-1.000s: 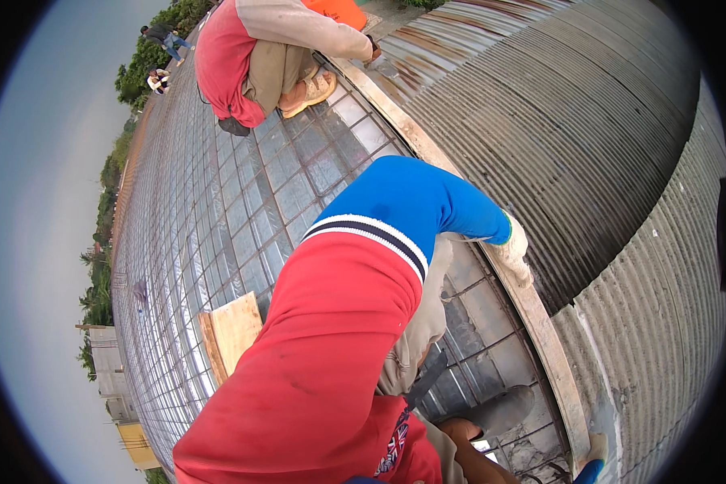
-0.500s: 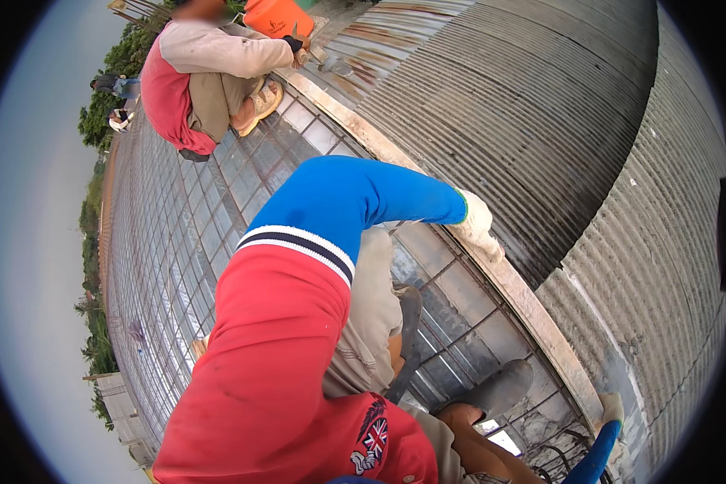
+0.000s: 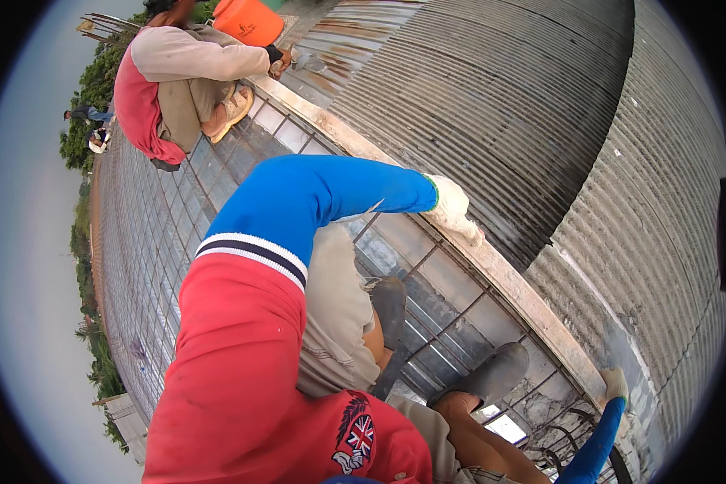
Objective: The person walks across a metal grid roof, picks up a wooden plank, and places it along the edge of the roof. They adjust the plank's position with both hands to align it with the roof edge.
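Observation:
A long, pale wooden board [image 3: 524,298] runs along the roof edge. My left hand [image 3: 456,210], in a white knitted glove, is on this board near the middle of the view, its fingers bent together over the outer edge. At the lower right, my right hand [image 3: 614,382], also gloved, grips the board's near end; its fingers are partly hidden. Beside the board lies a grid of thin steel bars [image 3: 436,331] over grey metal sheets. My dark shoes [image 3: 488,377] rest on the grid.
Corrugated roofing [image 3: 492,89] lies beyond the board. A co-worker [image 3: 149,97] squats at the upper left by the board, near an orange bucket [image 3: 248,21]. More people [image 3: 97,129] are farther off. Dark bent cables or bars [image 3: 569,440] lie near my right forearm.
The view has shifted, so most things sit further left. Both my hands stay on the board. The tool seen earlier by the co-worker's hand no longer shows clearly.

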A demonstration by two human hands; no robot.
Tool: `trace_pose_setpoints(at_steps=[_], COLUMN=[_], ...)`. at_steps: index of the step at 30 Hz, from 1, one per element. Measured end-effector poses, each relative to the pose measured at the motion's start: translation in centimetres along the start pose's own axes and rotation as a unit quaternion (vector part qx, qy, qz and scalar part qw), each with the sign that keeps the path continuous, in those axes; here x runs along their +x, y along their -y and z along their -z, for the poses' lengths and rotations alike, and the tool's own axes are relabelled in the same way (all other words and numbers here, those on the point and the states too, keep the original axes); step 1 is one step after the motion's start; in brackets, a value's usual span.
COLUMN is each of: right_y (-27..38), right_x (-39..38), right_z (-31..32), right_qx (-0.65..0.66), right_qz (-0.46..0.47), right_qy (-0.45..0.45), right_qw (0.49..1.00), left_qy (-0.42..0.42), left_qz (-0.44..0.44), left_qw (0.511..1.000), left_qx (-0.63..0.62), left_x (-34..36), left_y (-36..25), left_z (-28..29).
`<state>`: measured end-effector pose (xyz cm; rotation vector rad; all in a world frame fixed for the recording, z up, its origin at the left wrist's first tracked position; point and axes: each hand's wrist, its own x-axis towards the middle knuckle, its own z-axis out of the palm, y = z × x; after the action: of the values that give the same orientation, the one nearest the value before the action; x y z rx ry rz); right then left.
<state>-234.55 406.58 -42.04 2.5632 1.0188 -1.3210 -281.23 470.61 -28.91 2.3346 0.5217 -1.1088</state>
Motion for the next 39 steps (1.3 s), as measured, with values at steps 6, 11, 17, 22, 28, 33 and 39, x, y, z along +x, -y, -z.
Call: trace_pose_setpoints(at_steps=[6,11,17,22,28,33,39], right_y=[4.7,3.9,4.8,4.0,3.2,6.7,5.1], right_x=[-0.1,-0.5,0.0,0.8,-0.4,-1.3,-0.4], right_z=[-0.4,-0.2,-0.1,-0.7,0.1,0.8,0.3], right_qx=[0.127,0.094,0.074,0.045,-0.008,0.032,0.084], right_qz=[-0.185,-0.181,-0.176,-0.119,-0.040,-0.131,-0.182], right_qy=[-0.067,-0.068,-0.045,-0.025,-0.042,-0.055,-0.052], right_qw=[0.972,0.977,0.980,0.992,0.998,0.989,0.978], left_qy=[0.009,0.011,0.003,0.019,0.013,0.011,0.014], left_qz=[0.002,-0.009,-0.006,0.000,-0.005,-0.011,-0.007], left_qw=[1.000,1.000,1.000,0.999,1.000,1.000,0.999], left_qx=[0.011,0.028,0.020,0.030,0.027,0.025,0.029], left_x=[0.4,0.8,0.9,1.0,1.2,1.0,1.0], left_y=[0.3,0.3,0.8,1.1,0.8,0.6,0.6], left_z=[-0.3,-0.3,-0.7,-0.9,-0.8,-0.4,-0.5])
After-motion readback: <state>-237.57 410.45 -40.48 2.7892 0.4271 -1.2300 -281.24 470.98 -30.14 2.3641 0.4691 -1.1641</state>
